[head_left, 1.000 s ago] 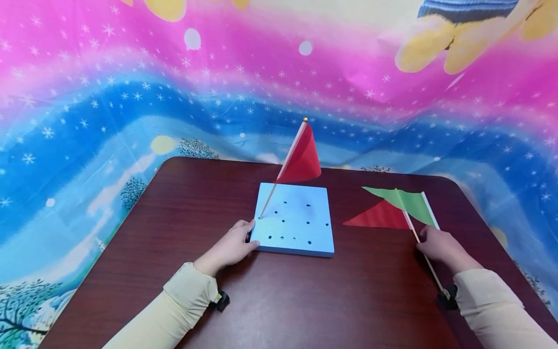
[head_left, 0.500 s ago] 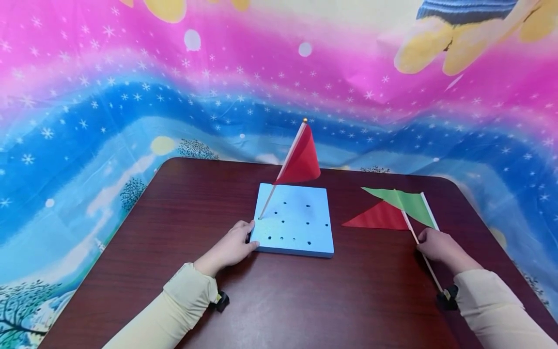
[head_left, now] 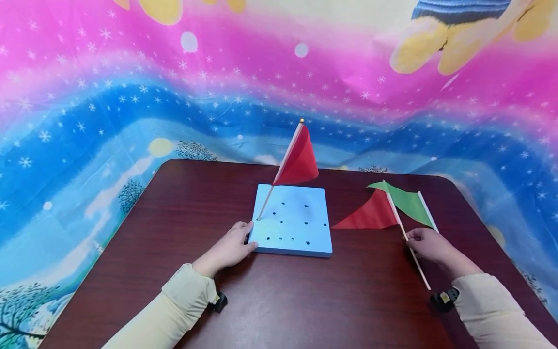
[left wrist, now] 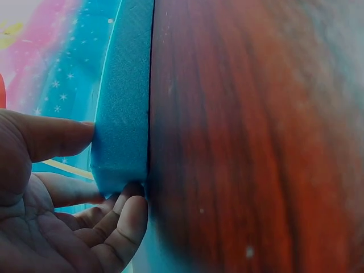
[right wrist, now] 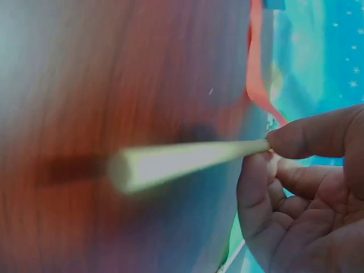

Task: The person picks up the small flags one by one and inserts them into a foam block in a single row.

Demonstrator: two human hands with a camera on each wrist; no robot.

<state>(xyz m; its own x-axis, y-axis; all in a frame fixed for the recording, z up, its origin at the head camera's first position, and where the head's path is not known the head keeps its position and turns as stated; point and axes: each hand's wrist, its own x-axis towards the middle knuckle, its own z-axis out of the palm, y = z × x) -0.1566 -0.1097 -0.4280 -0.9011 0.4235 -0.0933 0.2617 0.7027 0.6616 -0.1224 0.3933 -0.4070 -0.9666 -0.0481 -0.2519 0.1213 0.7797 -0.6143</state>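
Note:
A light blue foam board [head_left: 316,213] with several small holes lies on the table. My left hand [head_left: 231,248] holds its front left corner, thumb on the top face and fingers curled at the side, as the left wrist view of the board's edge [left wrist: 125,96] confirms. In a hole near the board's left edge stands a red flag [head_left: 301,157] on a thin stick, leaning right. To the right, my right hand [head_left: 431,246] pinches the stick of a second red flag [head_left: 370,213] between thumb and fingers; its bare stick end [right wrist: 170,165] points toward the wrist camera. A green flag [head_left: 405,201] lies partly behind it.
The dark brown wooden table [head_left: 283,300] has rounded far corners. Close behind and along its sides hangs a colourful cloth backdrop [head_left: 244,92]. A white stick [head_left: 427,211] edges the green flag.
My right hand has moved slightly left, lifting the second red flag with it; the green flag stays behind. My left hand, the board and the standing flag hold their places.

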